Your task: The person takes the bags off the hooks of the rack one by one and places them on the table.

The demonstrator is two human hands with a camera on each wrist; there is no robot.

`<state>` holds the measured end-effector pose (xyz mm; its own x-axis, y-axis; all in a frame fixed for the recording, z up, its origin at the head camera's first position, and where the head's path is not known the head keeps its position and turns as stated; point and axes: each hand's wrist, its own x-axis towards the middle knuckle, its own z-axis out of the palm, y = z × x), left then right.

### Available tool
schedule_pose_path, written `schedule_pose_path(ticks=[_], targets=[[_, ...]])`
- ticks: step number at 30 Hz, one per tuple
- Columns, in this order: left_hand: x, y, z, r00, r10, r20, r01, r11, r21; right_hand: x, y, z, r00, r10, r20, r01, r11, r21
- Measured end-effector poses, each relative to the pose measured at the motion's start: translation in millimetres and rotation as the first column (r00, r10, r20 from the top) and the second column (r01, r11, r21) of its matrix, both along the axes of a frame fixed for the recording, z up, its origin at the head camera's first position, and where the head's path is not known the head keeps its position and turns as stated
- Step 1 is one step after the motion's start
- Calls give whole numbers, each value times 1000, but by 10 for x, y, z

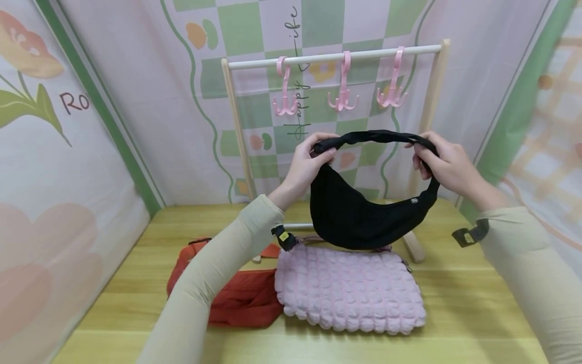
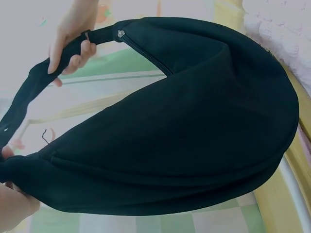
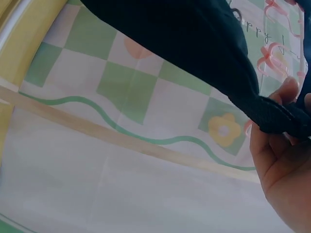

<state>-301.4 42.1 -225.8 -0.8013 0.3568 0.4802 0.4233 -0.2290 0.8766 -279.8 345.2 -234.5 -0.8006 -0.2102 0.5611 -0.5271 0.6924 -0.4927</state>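
A black shoulder bag hangs in the air between both hands, its strap arched on top and its rounded body below. My left hand pinches the strap at its left end, thumb in front. On the other side my right hand grips the strap near where it bends down to the body. In the left wrist view the bag's zipper shows along the upper edge. Below the bag, a pink puffy quilted bag lies on the table, and a red-orange bag lies left of it, partly behind the left sleeve.
A rack with a white rail and wooden posts stands behind the hands. Three pink hooks hang from it: left, middle and right. Printed curtains enclose the wooden table.
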Motion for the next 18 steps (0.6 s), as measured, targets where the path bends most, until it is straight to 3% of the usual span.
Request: schedule_pose_path(ticks=[9, 18], targets=[[-221, 12, -169, 999, -1, -42, 1, 1000, 10, 46, 49, 39, 999, -33, 21, 32, 999, 44], [-219, -24, -200, 999, 45, -22, -45, 999, 3, 85, 70, 50, 998, -50, 44, 48, 998, 46]])
